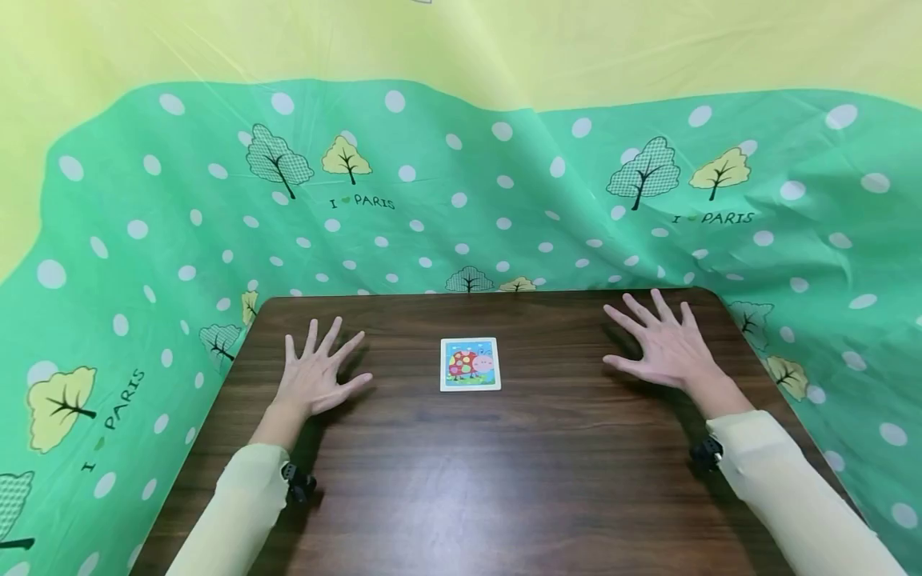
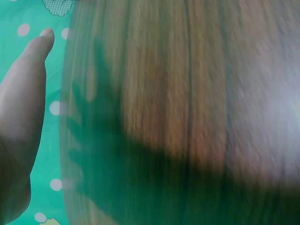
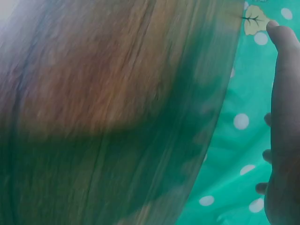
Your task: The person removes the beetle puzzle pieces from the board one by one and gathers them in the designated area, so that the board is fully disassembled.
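Observation:
A small square picture (image 1: 471,365) with a white border lies flat on the dark wooden table (image 1: 461,480), near its far edge. It shows a red spotted ladybug on a blue and green ground. To its left, my left hand (image 1: 317,378) is held palm down with fingers spread, holding nothing. My right hand (image 1: 668,349) is spread the same way to the right of the picture and also holds nothing. Both hands cast shadows on the tabletop and stand apart from the picture. Each wrist view shows the thumb (image 2: 29,89) side of its hand over the table's edge.
A green and yellow curtain (image 1: 461,176) with white dots and printed trees hangs behind the table and along both sides. Black wrist cameras (image 1: 298,482) sit at the cuffs of the pale sleeves (image 1: 238,504). Light glares on the middle of the tabletop.

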Demonstrator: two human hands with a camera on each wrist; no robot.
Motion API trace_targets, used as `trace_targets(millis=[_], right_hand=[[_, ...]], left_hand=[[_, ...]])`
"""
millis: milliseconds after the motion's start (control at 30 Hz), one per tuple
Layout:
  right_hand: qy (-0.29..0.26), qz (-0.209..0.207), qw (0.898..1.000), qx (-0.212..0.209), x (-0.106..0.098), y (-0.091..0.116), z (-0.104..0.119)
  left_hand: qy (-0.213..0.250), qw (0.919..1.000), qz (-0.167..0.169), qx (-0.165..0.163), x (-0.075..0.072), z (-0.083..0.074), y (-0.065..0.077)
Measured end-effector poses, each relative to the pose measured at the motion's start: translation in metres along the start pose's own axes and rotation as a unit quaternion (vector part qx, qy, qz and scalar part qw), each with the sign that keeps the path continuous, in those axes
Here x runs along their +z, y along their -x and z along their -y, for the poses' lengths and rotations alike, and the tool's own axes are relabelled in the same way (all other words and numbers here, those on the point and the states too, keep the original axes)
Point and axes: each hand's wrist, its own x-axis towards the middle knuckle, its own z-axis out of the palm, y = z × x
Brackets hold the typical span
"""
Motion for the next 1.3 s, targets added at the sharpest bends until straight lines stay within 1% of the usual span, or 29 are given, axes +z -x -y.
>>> trace_targets(millis=[200,467,667,867,967,1300], right_hand=[[-0.011,0.000,1.000,-0.011,-0.001,-0.006,0.010],[-0.044,0.012,0.999,-0.015,-0.003,-0.013,0.023],[-0.071,0.009,0.997,-0.017,-0.006,-0.020,0.034],[-0.087,0.012,0.996,-0.023,-0.009,-0.028,0.044],[-0.092,0.012,0.995,-0.028,-0.013,-0.032,0.049],[-0.106,0.008,0.993,-0.042,-0.016,-0.043,0.063]], left_hand=[[0.019,0.9998,-0.001,0.010,0.000,-0.012,-0.011],[0.026,0.9991,-0.019,0.027,0.002,-0.028,-0.024],[0.035,0.9986,-0.020,0.036,0.004,-0.042,-0.033],[0.053,0.9971,-0.028,0.048,0.006,-0.053,-0.038],[0.056,0.9967,-0.027,0.051,0.004,-0.058,-0.039],[0.071,0.9956,-0.030,0.052,0.008,-0.073,-0.045]])
